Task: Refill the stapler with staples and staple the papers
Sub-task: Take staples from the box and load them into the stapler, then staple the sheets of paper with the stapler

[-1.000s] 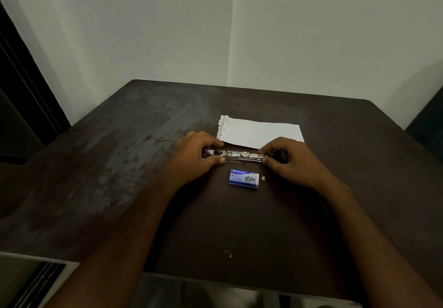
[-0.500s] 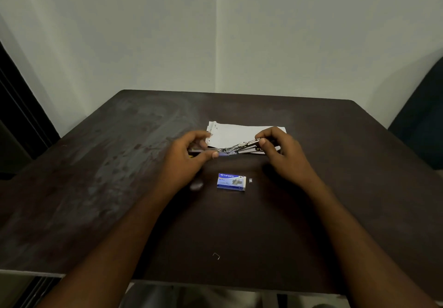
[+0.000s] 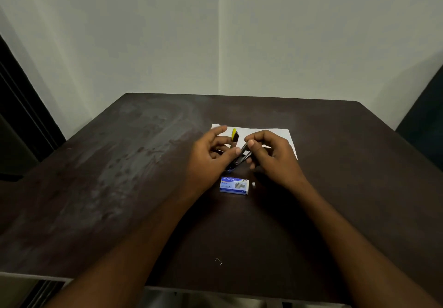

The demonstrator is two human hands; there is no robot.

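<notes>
A dark stapler point(image 3: 241, 156) with a yellow end is held tilted above the table, its top swung up and open. My left hand point(image 3: 211, 156) grips its lower end from the left, thumb on the metal channel. My right hand point(image 3: 268, 154) pinches the upper part between thumb and fingers. White papers point(image 3: 280, 135) lie flat just behind both hands, partly hidden by them. A blue staple box point(image 3: 234, 185) lies on the table just in front of the stapler. A small strip of staples point(image 3: 254, 184) sits right of the box.
The dark brown table point(image 3: 119, 187) stands in a corner of two pale walls. A single loose staple point(image 3: 218, 261) lies near the front edge. A dark chair back point(image 3: 424, 106) shows at the right, a dark door frame at the left.
The stapler lay flat and stretched out on the table; both hands have lifted it, tilted it and folded it, so the yellow end now points up. The camera has tipped.
</notes>
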